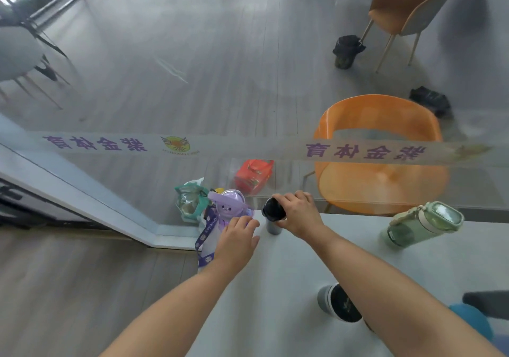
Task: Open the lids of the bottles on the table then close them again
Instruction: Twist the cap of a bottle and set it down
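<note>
A slim dark bottle [273,228] stands near the table's far edge. My right hand [298,213] is closed around its black lid [272,208], which sits tilted at the bottle's top. A purple bottle [227,208] with a clear domed lid and a patterned strap stands at the far left corner. My left hand [237,239] rests against its right side, fingers curled; whether it grips the bottle is unclear. A green bottle [421,224] with a flip lid stands at the right. A grey and black cup [337,303] lies near me, partly behind my right forearm.
The pale table [289,268] ends at a glass wall with a lettered strip. Behind the glass are an orange chair [382,158], a red bag [254,176] and a greenish bag [190,198] on the floor. A blue object [471,321] sits at the table's right edge.
</note>
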